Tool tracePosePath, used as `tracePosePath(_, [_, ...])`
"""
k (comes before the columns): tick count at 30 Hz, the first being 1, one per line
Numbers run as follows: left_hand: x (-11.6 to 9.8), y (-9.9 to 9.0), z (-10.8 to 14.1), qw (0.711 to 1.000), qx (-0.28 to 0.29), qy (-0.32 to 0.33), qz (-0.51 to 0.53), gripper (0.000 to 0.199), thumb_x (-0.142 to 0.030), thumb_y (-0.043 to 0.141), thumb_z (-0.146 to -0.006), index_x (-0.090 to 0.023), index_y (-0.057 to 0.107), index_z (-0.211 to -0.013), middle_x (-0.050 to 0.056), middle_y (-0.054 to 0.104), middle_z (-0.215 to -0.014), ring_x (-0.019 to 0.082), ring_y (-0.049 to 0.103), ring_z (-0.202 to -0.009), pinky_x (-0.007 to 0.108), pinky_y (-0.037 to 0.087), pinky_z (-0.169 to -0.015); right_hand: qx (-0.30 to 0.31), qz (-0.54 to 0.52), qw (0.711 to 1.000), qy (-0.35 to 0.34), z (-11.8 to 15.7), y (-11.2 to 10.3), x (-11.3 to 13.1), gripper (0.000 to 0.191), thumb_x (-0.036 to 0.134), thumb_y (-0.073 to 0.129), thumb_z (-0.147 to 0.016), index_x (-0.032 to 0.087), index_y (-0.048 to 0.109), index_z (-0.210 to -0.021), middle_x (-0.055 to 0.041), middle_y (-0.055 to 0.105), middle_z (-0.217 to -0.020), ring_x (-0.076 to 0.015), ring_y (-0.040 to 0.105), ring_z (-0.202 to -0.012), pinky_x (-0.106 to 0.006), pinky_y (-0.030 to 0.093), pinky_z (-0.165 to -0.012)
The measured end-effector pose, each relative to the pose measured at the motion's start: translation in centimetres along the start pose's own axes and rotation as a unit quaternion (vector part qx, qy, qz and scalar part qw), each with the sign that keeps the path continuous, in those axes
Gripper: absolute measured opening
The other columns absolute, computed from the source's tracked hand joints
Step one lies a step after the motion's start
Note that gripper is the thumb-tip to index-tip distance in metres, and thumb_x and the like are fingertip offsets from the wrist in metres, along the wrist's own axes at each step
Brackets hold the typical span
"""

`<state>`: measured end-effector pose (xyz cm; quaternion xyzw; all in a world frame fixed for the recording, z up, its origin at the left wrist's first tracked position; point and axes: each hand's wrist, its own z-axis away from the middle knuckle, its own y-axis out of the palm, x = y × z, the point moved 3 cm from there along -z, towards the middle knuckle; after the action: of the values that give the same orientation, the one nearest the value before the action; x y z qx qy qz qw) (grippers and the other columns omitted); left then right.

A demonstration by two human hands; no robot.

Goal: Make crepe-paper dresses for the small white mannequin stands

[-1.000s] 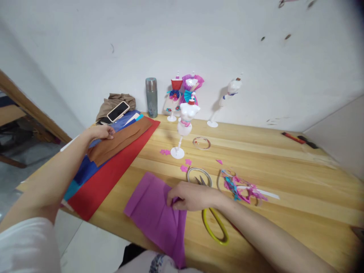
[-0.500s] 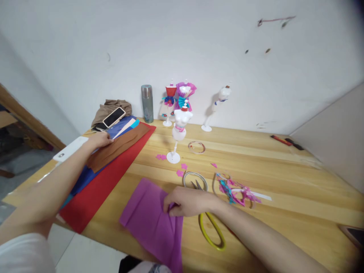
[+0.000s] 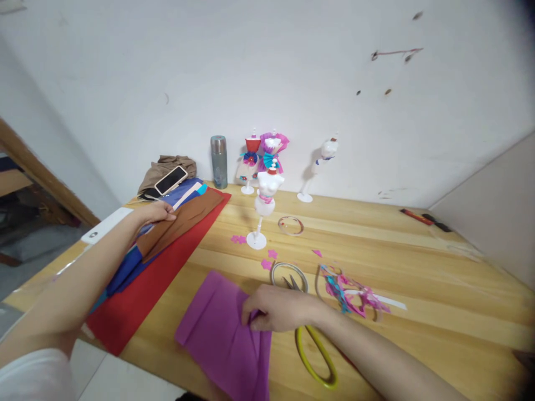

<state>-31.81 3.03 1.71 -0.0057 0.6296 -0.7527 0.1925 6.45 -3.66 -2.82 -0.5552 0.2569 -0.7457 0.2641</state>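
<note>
My left hand [image 3: 155, 214] is closed on the upper edge of a brown crepe paper sheet [image 3: 184, 218], which lies over blue and red sheets. My right hand [image 3: 280, 308] pinches a folded purple crepe paper piece [image 3: 223, 328] at its right side; the fingertips are partly hidden in the folds. Beside and partly under my right wrist lie scissors with yellow handles [image 3: 320, 365], blades pointing away. Beyond them stands a small white dress-form mannequin [image 3: 267, 189] with a pink band at the waist.
Dressed mannequins [image 3: 252, 146] and a tilted white one [image 3: 328, 150] stand by the wall near a thermos [image 3: 219, 161]. A phone [image 3: 171, 180] rests on brown cloth. Paper scraps [image 3: 355, 292], pink cut-outs [image 3: 266, 264], a tape roll [image 3: 291, 225] and a cutter [image 3: 416, 216] lie about.
My left hand has shifted slightly right with the brown paper, baring more of the blue sheet beneath. My right hand stays on the purple paper. The view has tilted up a little.
</note>
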Motion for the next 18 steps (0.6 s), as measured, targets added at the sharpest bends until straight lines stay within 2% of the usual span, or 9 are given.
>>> tracePosePath(2, [0.3,0.0,0.0,0.999,0.011,-0.019,-0.042,0.025,-0.044,0.058,-0.071,-0.02,0.059,-0.064,0.003,0.062,-0.063,0.021,0.061,-0.067,0.028,0.042,-0.06,-0.003,-0.006,1.0,-0.001,0.0,0.0,0.1,0.019,0.014,0.065,-0.082,0.016,0.077,-0.097,-0.0029,0.075,-0.085,-0.0116,0.061,-0.071,-0.02,0.043,-0.064])
tracePosePath(5, [0.2,0.4,0.3,0.994,0.013,-0.043,-0.103,0.035,-0.053,0.059,-0.074,-0.019,0.066,-0.078,0.008,0.072,-0.088,0.025,0.067,-0.09,0.028,0.046,-0.073,-0.002,-0.014,1.0,0.001,0.0,0.0,0.1,0.018,0.013,0.065,-0.082,0.016,0.077,-0.095,-0.0018,0.073,-0.081,-0.0105,0.059,-0.067,-0.02,0.041,-0.062])
tracePosePath(10, [-1.2,2.3,1.2,0.984,0.016,-0.077,-0.159,0.06,-0.061,0.062,-0.075,-0.013,0.065,-0.112,0.02,0.068,-0.121,0.033,0.065,-0.109,0.032,0.048,-0.083,-0.002,-0.026,1.0,0.008,0.1,0.0,0.1,0.018,0.012,0.066,-0.081,0.016,0.077,-0.094,-0.0019,0.072,-0.082,-0.0117,0.06,-0.07,-0.021,0.042,-0.064])
tracePosePath(13, [-2.0,3.0,1.3,0.982,0.022,-0.09,-0.167,0.065,-0.059,0.067,-0.075,-0.011,0.063,-0.119,0.021,0.066,-0.125,0.033,0.065,-0.112,0.032,0.05,-0.084,-0.001,-0.031,0.999,0.014,0.1,0.1,0.0,0.02,0.011,0.065,-0.08,0.017,0.077,-0.095,-0.0017,0.072,-0.082,-0.0118,0.06,-0.07,-0.021,0.041,-0.064])
tracePosePath(18, [-2.5,3.1,1.4,0.981,0.017,-0.088,-0.171,0.059,-0.054,0.07,-0.076,-0.011,0.066,-0.116,0.019,0.07,-0.119,0.031,0.068,-0.107,0.03,0.052,-0.083,-0.003,-0.035,0.999,0.012,0.1,0.1,-0.1,0.02,0.011,0.065,-0.079,0.016,0.077,-0.094,-0.0016,0.073,-0.081,-0.0123,0.06,-0.071,-0.021,0.041,-0.064])
